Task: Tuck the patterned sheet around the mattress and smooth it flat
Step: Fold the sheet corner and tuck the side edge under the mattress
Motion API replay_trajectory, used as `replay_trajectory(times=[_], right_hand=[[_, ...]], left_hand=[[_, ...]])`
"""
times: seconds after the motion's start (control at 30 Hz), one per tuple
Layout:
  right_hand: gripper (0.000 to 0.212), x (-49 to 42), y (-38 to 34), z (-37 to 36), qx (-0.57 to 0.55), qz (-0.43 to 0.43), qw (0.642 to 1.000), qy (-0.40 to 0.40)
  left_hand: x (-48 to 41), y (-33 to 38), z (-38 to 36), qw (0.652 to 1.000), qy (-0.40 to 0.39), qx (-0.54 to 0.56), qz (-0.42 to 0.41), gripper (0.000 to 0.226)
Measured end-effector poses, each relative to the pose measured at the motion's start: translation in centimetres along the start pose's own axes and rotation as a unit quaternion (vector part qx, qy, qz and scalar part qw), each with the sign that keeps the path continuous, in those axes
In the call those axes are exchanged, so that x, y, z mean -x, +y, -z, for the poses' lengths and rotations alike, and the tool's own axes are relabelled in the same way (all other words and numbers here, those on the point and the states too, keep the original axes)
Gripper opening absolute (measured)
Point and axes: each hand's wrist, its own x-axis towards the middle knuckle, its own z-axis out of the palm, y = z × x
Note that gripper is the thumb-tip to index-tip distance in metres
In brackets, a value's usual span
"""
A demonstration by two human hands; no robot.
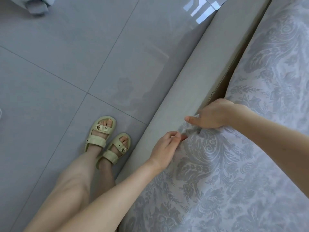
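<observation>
Nothing here I can actually read. The only label-ish bits are the little charms on the straps of the pale yellow-green sandals, and they're too small to tell whether there's any lettering on them.

Using the grey padded bed rail as the reference for everything: the patterned sheet lies on the right side of it and covers the whole bed surface there, so the mattress underneath is hidden. The fabric is pale lilac-grey with a big darker grey damask print (scrolls, leaves, flower clusters). It lies fairly flat away from the rail but is bunched and wrinkled right at the rail's edge, where both hands are.

The right hand sits right against the rail, fingers curled down over a gathered wad of sheet edge and thumb sticking out across the rail top. The left hand is just beside it, a bit nearer the camera along the rail, pinching the sheet's edge between thumb and fingertips.

Farther up the rail a dark gap shows between rail and sheet. The sandals stand on the glossy grey floor tiles on the rail's left side.
</observation>
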Motion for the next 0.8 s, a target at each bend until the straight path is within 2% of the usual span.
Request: replay_trajectory(times=[0.03,0.1,0.13,0.17,0.23,0.3,0.4,0.53,0.6,0.67,0.73,0.8], right_hand=[[0.091,0.4,0.1,0.1,-0.003,0.004,1.0,0.001],[0.09,1.2,0.4,0.3,-0.02,0.008,1.0,-0.019],[0.09,1.5,0.5,0.4,-0.034,0.007,0.999,-0.04],[0.089,1.8,0.5,0.5,-0.052,0.005,0.997,-0.058],[0.088,2.1,0.6,0.9,-0.084,0.0,0.994,-0.064],[0.095,1.8,1.2,1.4,-0.122,-0.006,0.991,-0.048],[0.095,1.4,1.6,2.3,-0.163,-0.014,0.985,-0.048],[0.096,0.0,1.3,2.6,-0.104,-0.042,0.986,-0.123],[0.096,-1.4,0.8,2.2,-0.082,-0.052,0.984,-0.151],[0.109,-3.0,0.3,1.7,-0.034,-0.056,0.987,-0.149],[0.135,-4.9,-0.3,0.3,0.001,-0.058,0.988,-0.14],[0.142,-6.4,-0.4,-0.7,-0.003,-0.063,0.988,-0.138]], left_hand=[[0.2,0.4,-0.2,0.998,0.009,-0.047,-0.035,0.044],[0.5,0.9,-1.2,0.993,-0.023,-0.101,-0.06,0.053],[0.7,1.1,-1.9,0.995,-0.064,-0.075,-0.026,0.055],[0.7,1.4,-2.6,0.992,-0.12,0.002,0.04,0.058],[0.0,1.8,-3.6,0.944,-0.223,0.172,0.173,0.066],[-1.6,2.0,-4.0,0.913,-0.264,0.209,0.229,0.07],[-3.4,2.2,-3.3,0.899,-0.249,0.219,0.286,0.076],[-3.5,1.7,-1.2,0.909,-0.197,0.245,0.274,0.09],[-2.8,1.0,-0.6,0.914,-0.172,0.277,0.241,0.083],[-1.8,0.5,-0.8,0.919,-0.197,0.247,0.236,0.074],[-1.4,-0.2,-1.9,0.924,-0.22,0.197,0.243,0.073],[-1.7,0.1,-2.7,0.93,-0.216,0.178,0.239,0.069]])
